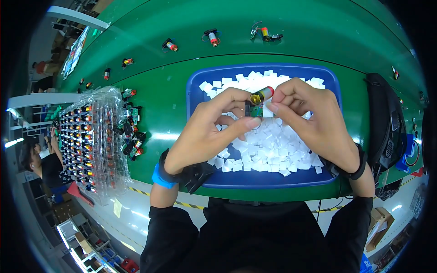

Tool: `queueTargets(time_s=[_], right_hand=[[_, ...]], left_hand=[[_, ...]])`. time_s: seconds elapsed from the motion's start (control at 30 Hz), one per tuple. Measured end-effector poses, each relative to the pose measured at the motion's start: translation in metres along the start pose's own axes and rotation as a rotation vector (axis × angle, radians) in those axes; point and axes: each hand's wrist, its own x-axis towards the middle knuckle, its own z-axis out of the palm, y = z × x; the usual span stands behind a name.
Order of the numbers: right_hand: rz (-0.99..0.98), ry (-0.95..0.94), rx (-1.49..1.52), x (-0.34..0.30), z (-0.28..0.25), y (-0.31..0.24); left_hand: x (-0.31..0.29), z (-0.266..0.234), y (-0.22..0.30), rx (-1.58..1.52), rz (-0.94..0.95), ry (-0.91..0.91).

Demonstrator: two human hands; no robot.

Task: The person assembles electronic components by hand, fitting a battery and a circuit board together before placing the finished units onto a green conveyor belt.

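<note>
My left hand [217, 119] is closed around a small circuit board [256, 110] with a black part at its side. Fixed to or lying beside the board is a yellow cylindrical battery cell [260, 96] with a red end. My right hand [306, 107] is pinched at the board's right side, its thumb tip at a small white square piece [267, 112] against the board. Under both hands, many loose white square pieces [273, 148] fill a blue tray [195, 79]. How the fingers touch the wires, if at all, is too small to tell.
On the left, clear plastic trays [84, 145] hold rows of battery units, with loose boards [132, 132] beside them. Several battery units [212, 37] lie along the green bench's [159, 98] far side. A black bag [384, 123] rests at right. Another person [38, 164] sits far left.
</note>
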Motion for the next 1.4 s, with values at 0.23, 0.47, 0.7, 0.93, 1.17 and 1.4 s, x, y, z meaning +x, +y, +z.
queueTargets(time_s=[0.23,0.47,0.7,0.93,1.17,1.4], right_hand=[[-0.223,-0.061,-0.284,0.000,-0.021,-0.016],[-0.320,0.159,-0.444,0.005,-0.010,0.000],[-0.343,0.010,-0.198,0.003,-0.006,-0.005],[-0.342,-0.029,-0.181,0.003,-0.003,-0.004],[-0.467,-0.050,-0.220,0.000,-0.001,-0.015],[-0.495,-0.086,-0.292,-0.004,-0.002,-0.017]], left_hand=[[-0.001,0.002,0.001,-0.070,-0.095,0.076],[-0.002,0.009,-0.003,0.026,-0.022,0.100],[-0.008,0.012,0.004,0.220,-0.035,0.084],[-0.008,0.016,-0.003,0.093,-0.048,0.093],[0.001,0.003,0.006,-0.669,-0.413,-0.110],[-0.007,0.017,-0.002,0.001,-0.038,0.052]])
